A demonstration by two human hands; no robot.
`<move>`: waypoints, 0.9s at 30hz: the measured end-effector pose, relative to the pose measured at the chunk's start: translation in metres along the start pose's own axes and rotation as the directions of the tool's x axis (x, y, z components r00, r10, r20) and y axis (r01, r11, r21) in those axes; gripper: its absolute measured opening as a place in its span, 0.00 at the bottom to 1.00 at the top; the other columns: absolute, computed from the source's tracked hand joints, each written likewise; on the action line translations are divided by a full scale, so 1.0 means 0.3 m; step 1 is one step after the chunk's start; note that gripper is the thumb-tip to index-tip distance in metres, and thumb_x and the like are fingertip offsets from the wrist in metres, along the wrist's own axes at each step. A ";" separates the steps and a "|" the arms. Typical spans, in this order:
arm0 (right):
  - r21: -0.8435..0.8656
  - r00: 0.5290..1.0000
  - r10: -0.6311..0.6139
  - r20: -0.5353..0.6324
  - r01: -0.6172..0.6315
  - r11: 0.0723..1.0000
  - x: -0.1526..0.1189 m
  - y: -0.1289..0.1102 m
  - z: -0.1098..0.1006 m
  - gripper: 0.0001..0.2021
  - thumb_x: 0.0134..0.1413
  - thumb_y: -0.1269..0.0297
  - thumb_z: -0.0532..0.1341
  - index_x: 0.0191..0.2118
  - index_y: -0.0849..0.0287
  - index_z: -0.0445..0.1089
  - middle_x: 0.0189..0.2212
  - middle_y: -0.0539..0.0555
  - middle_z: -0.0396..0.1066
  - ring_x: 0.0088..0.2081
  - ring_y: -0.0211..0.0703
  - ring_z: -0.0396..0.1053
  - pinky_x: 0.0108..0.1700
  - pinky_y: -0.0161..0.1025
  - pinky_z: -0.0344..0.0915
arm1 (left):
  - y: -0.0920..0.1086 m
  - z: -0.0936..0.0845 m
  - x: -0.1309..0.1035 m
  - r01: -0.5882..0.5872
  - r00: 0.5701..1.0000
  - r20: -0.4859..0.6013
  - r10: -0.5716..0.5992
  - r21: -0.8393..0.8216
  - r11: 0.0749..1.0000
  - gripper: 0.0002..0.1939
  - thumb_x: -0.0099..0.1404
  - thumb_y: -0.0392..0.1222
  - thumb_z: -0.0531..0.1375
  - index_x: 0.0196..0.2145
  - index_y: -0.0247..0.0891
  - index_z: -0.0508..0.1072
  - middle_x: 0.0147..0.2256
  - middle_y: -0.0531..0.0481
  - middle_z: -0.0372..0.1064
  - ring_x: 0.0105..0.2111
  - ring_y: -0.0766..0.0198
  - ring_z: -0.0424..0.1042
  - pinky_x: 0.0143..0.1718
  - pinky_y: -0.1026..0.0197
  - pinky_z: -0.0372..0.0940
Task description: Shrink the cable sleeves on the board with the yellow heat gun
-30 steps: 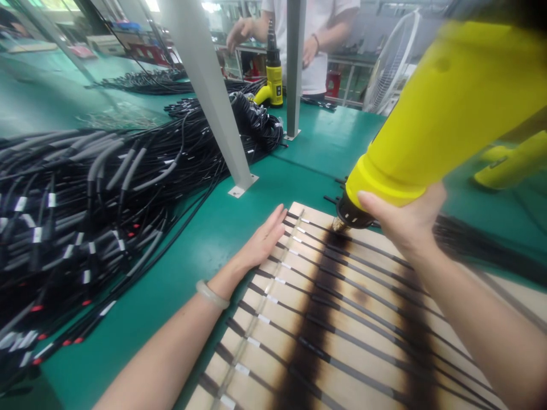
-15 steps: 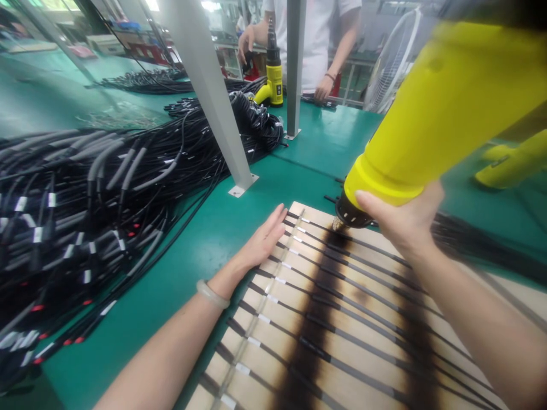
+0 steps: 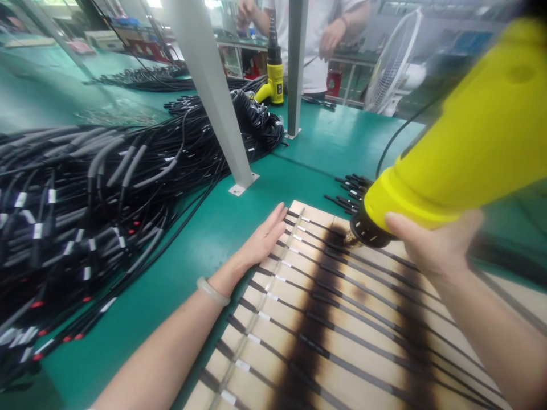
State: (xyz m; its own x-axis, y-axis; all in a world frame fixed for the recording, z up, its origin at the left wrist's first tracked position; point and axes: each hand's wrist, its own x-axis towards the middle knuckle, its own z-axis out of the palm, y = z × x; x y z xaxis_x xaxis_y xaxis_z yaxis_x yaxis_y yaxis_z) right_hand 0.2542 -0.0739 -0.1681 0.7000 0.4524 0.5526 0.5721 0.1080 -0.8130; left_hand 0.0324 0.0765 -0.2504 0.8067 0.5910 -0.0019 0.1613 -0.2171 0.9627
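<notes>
Since the earlier frame, heat gun point(image 3: 453, 154) had swung toward 3 o'clock and dropped lower; its dark nozzle sat just above the far cables, beside the scorched band. Right hand point(image 3: 431, 245) cupped the barrel from beneath, thumb on the yellow collar; whether the other fingers wrapped round could not be told. Left hand point(image 3: 262, 239) unchanged: fingers straight and together, palm down, pressing the cable ends at the 9 o'clock edge of the wooden board point(image 3: 294, 319). Cables on the board point(image 3: 325, 319) lay in parallel rows across two burnt stripes. Large cable bundle point(image 3: 85, 205) at 9 o'clock on the green bench point(image 3: 179, 273). Second yellow heat gun point(image 3: 273, 80) stood at 12 o'clock, near another person point(image 3: 318, 40).
</notes>
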 end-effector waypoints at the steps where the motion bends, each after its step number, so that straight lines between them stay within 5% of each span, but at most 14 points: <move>1: -0.002 1.000 0.003 -0.009 -0.003 1.000 -0.005 0.004 -0.007 0.31 0.19 0.56 0.71 0.38 0.65 0.69 0.38 0.59 0.70 0.39 0.52 0.69 0.43 0.49 0.68 | -0.001 0.000 0.000 0.000 1.000 -0.001 0.000 -0.009 1.000 0.40 0.62 0.62 0.45 0.63 0.38 0.38 0.62 0.46 0.39 0.62 0.57 0.40 0.63 0.55 0.35; 27: -0.059 0.999 -0.045 -0.021 0.044 0.997 -0.026 0.019 0.006 0.31 0.23 0.51 0.69 0.37 0.65 0.69 0.37 0.59 0.70 0.38 0.51 0.70 0.43 0.48 0.69 | -0.006 -0.004 0.001 0.007 1.000 0.000 -0.007 -0.005 1.000 0.39 0.62 0.62 0.46 0.63 0.39 0.38 0.62 0.46 0.40 0.62 0.57 0.39 0.62 0.55 0.34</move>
State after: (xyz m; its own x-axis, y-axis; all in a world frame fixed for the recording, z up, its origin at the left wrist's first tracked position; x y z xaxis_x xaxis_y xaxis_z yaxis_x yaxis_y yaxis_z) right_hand 0.2511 -0.0752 -0.1774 0.6820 0.4287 0.5926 0.6266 0.0754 -0.7757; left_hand 0.0317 0.0780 -0.2519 0.8053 0.5929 -0.0086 0.1642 -0.2091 0.9640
